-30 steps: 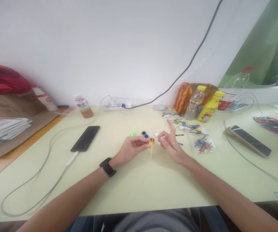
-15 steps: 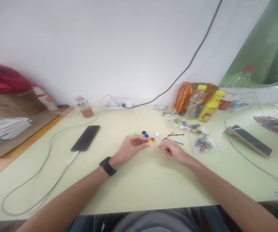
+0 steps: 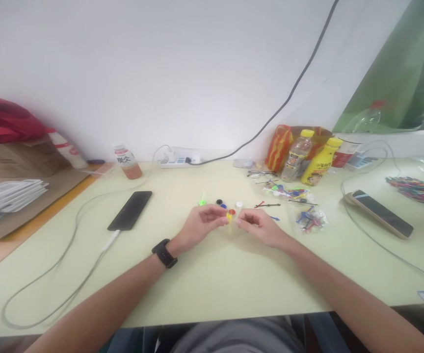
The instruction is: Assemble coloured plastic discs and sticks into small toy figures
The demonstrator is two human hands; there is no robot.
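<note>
My left hand (image 3: 204,223), with a black watch on its wrist, pinches a small yellow plastic piece (image 3: 229,216) between thumb and fingertips. Close on the other side of that piece is my right hand (image 3: 259,226), its thumb and forefinger pressed together; what they hold, if anything, is too small to make out. Just beyond the fingers lie small round pieces: red (image 3: 232,212), blue (image 3: 224,206), black (image 3: 219,202) and white (image 3: 239,205). A green piece with a thin stem (image 3: 202,201) stands to their left. Beside my right hand are thin black (image 3: 271,205) and blue pointers (image 3: 275,218), the blue one partly hidden.
Clear bags of coloured plastic parts (image 3: 311,219) lie to the right, with two yellow-capped bottles (image 3: 320,164) behind. A phone on a cable (image 3: 130,211) is at left, another phone (image 3: 383,214) at right. A drink bottle (image 3: 128,163) stands near the wall.
My right hand has moved left, up to the yellow piece, and covers more of the blue pointer. My left hand stays put. Another person's hand at the right edge has gone from view.
</note>
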